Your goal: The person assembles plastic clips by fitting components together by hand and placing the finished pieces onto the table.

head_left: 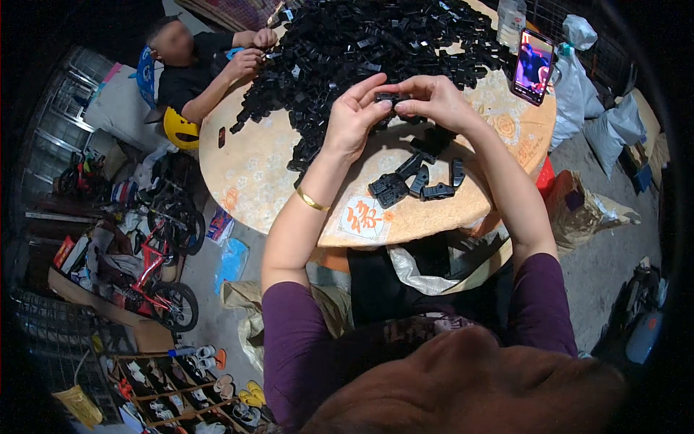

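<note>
Over the round table (275,202), my left hand (352,119) and my right hand (439,107) meet, closed by thumb and fingers on one small black plastic part (390,98). Its exact kind is too small to tell. Just below my hands, several black plastic pieces (437,191) lie apart from the rest, next to a wider black block (389,189) on the near side. Beyond my fingers a large heap of similar black plastic parts (361,43) covers the far half of the table. A gold bangle (312,200) circles my left wrist.
A co-worker (210,69) sits at the far left, hands at the heap's edge. A phone (533,67) stands upright at the right, near a clear plastic container (510,22). White sacks (575,90) stand on the floor beyond. A red bicycle (148,267) and shoe rack (173,390) are at left.
</note>
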The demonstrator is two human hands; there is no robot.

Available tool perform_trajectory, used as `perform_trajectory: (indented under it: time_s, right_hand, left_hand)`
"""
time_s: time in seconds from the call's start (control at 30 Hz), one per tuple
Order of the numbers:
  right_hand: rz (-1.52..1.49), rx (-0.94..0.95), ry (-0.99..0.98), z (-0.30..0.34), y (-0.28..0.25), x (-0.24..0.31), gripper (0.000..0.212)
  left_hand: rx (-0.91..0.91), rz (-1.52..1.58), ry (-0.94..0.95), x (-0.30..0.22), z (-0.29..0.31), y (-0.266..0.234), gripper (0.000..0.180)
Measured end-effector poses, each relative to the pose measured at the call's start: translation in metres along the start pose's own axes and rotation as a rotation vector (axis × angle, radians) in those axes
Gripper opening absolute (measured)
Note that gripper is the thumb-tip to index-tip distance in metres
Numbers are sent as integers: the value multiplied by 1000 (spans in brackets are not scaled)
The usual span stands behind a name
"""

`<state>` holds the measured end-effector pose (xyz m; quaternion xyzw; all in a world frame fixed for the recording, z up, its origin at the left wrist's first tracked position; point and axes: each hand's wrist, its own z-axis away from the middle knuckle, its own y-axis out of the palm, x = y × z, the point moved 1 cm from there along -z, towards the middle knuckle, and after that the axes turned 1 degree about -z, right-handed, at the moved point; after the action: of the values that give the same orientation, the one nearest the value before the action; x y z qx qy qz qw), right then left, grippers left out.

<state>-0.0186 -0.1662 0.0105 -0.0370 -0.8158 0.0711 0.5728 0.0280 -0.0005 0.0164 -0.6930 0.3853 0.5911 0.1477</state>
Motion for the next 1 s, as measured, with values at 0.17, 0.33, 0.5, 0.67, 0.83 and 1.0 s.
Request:
perform_trajectory:
  time_s: [0.17, 0.33, 0.5, 0.67, 0.83, 1.0]
  right_hand:
    - [716, -198, 175, 14, -49, 17, 47]
    - [976, 55, 268, 49, -64, 6, 79]
    - [1020, 61, 178, 46, -38, -10, 74]
    - [1058, 73, 134, 15, -17, -22, 64]
    - [1147, 164, 0, -9, -28, -23, 51]
    - [1020, -128, -41, -42, -43, -12, 21]
  left_hand:
    - [120, -447, -2, 12, 2, -2, 31]
    - [338, -664, -220, 26, 3, -2, 24]
    - [281, -871, -249, 34, -3, 13, 19]
    - [201, -1242, 167, 42, -3, 8, 28]
    - [106, -1307, 190, 44, -5, 8, 30]
    - [38, -1322, 354, 40, -7, 6, 28]
